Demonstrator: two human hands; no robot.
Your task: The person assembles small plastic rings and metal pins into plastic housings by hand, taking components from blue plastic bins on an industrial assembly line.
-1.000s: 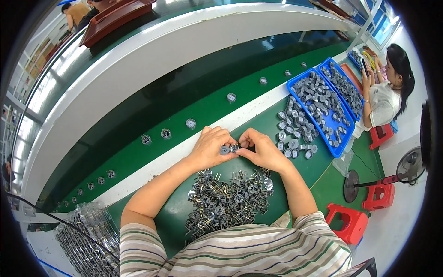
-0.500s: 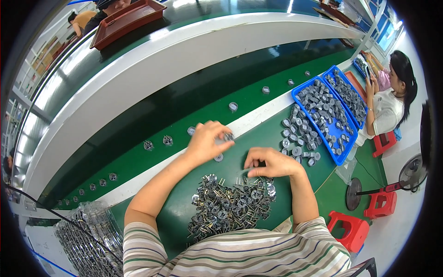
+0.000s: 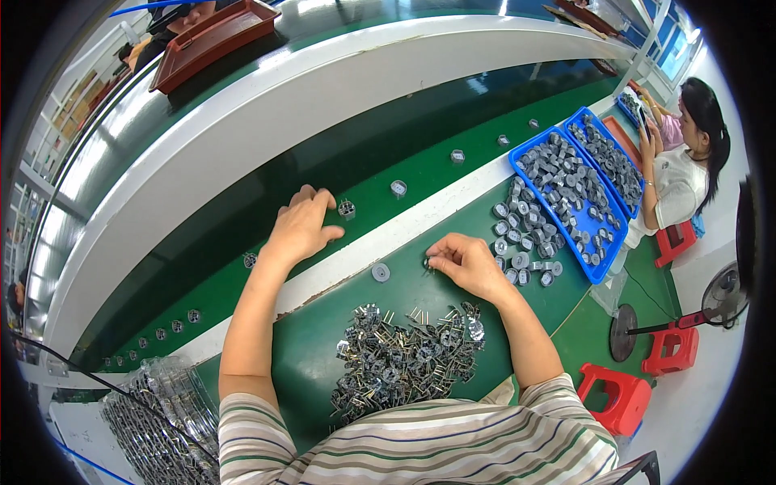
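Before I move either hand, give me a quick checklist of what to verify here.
1. Left hand free: ok, fingers spread, nothing visible in it.
2. Pronged unit on the green strip: ok, beside the left fingers, prongs up.
3. Right hand free: not ok, its fingertips pinch a small part.
4. Small part's exact shape: cannot tell, fingers partly cover it.
5. Round gray piece in no hand: ok, lying on the tabletop.
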